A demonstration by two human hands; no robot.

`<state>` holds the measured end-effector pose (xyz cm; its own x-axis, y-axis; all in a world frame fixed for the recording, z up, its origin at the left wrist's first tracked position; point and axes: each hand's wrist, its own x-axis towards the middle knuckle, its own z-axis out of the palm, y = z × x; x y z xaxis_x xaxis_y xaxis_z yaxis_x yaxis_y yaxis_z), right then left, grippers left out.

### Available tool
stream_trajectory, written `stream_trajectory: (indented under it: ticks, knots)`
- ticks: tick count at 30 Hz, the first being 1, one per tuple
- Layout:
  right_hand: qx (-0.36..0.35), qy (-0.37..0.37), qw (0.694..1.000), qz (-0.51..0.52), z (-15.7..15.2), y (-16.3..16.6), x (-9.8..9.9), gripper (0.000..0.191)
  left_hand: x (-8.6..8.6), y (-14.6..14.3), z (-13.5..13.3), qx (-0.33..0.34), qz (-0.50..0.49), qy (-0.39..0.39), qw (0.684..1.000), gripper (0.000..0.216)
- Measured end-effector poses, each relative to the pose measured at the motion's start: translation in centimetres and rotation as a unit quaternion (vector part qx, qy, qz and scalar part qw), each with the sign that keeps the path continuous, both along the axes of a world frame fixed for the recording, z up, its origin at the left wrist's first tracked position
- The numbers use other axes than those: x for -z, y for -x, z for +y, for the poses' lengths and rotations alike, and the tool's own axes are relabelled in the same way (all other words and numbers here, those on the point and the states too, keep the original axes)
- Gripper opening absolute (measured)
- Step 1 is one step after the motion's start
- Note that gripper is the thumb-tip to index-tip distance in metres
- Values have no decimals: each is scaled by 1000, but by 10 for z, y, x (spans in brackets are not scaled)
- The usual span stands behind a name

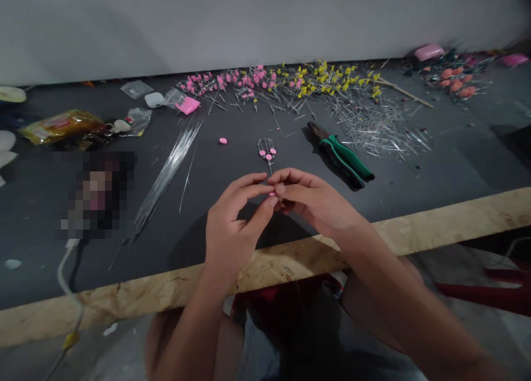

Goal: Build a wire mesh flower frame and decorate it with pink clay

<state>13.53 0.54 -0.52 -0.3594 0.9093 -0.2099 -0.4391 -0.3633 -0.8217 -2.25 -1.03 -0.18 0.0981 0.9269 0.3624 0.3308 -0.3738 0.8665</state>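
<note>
My left hand (236,220) and my right hand (317,198) meet above the front part of the table, their fingertips pinched together. A small soft-looking pink piece (272,193) shows between the fingers and thumbs of both; most of it is hidden. Just beyond my fingertips lies a small wire shape (265,144) with pink discs on it and a twisted stem pointing toward me. A loose pink lump (223,141) rests on the table to the left of it. Pliers with green and black handles (342,157) lie to the right.
Straight wires (166,176) lie in a bundle at left, near a blurred-out object (97,196) with a cable. Wire stems with pink (224,81) and yellow tips (327,79) line the back. Cut wires (381,126) are heaped at right. The wooden table edge (415,226) runs in front.
</note>
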Motion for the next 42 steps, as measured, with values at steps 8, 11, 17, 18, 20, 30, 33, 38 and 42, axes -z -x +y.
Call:
stream_trajectory:
  ticks: [8, 11, 17, 18, 20, 30, 33, 38, 42]
  knots:
    - [-18, -3, 999, 43, -3, -4, -4, 12, 5, -3, 2, 61, -221, 124, 965, 17]
    - [-21, -16, 999, 47, -3, -4, -4, 15, 7, -4, 3, 91, -277, 145, 946, 20]
    - [-19, -40, 998, 34, -5, -4, -8, 15, 10, -3, 4, 104, -286, 163, 939, 16]
    - [-18, -41, 998, 31, -5, -4, -9, 15, 11, -3, 4, 101, -275, 164, 942, 14]
    - [-17, -41, 999, 22, -5, -5, -10, 14, 11, -3, 4, 97, -251, 164, 949, 12]
    - [-5, -28, 999, -42, 0, -7, -5, 10, 8, 3, 9, -9, -184, 59, 981, 9]
    - [36, -15, 997, -69, 4, -15, -3, 10, 11, 16, 21, -79, -175, 76, 978, 8]
    - [71, -10, 992, -103, 7, -33, -2, 10, 15, 36, 37, -105, -114, 119, 981, 22]
    - [90, -11, 987, -129, 5, -43, -2, 7, 17, 42, 41, -148, -13, 135, 980, 17]
